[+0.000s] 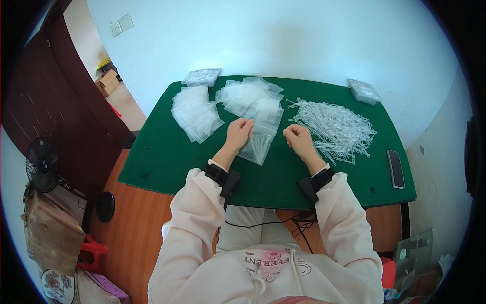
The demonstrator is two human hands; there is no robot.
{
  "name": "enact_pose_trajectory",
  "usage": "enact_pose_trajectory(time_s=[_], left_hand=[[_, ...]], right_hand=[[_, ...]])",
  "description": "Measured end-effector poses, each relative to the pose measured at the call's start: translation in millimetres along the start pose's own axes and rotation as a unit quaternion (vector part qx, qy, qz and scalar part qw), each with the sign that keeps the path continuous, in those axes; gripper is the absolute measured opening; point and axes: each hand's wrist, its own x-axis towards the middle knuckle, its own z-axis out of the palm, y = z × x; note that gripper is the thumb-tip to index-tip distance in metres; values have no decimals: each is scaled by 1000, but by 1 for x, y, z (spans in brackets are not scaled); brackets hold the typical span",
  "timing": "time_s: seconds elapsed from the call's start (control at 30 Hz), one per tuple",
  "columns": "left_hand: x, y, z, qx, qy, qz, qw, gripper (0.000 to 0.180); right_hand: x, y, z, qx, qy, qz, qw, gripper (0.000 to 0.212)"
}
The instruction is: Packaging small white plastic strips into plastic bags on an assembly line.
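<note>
A clear zip bag (256, 148) lies on the green table in front of me, with several thin clear plastic sticks visible inside. My left hand (240, 134) is closed at the bag's upper left edge, its fingertips pinching the plastic. To the right of the bag, my right hand (299, 140) is held closed, fingers curled together; whatever may be in them is hidden. Just beyond that hand spreads a large loose pile of thin clear plastic sticks (336, 129). A fanned heap of empty clear bags (253, 96) reaches down to the filled bag.
Another stack of clear bags (194, 114) lies at the left. Filled packs stand at the back left (201, 77) and back right (363, 91) edges. A phone (395, 168) rests at the table's right. A black fan (43, 164) stands on the left, by a brown door (66, 91).
</note>
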Motion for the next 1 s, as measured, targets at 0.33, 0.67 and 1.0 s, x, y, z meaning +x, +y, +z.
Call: enact_pose_trajectory(time_s=[0.33, 0.67, 1.0], left_hand=[[-5, 7, 7, -168, 1, -77, 983, 15], [-17, 27, 21, -50, -184, -167, 967, 14], [-19, 16, 25, 28, -269, -71, 960, 13]], right_hand=[[-6, -8, 7, 120, -48, 78, 989, 13], [5, 6, -11, 226, 37, 26, 973, 12], [-8, -4, 13, -63, -86, -56, 993, 11]])
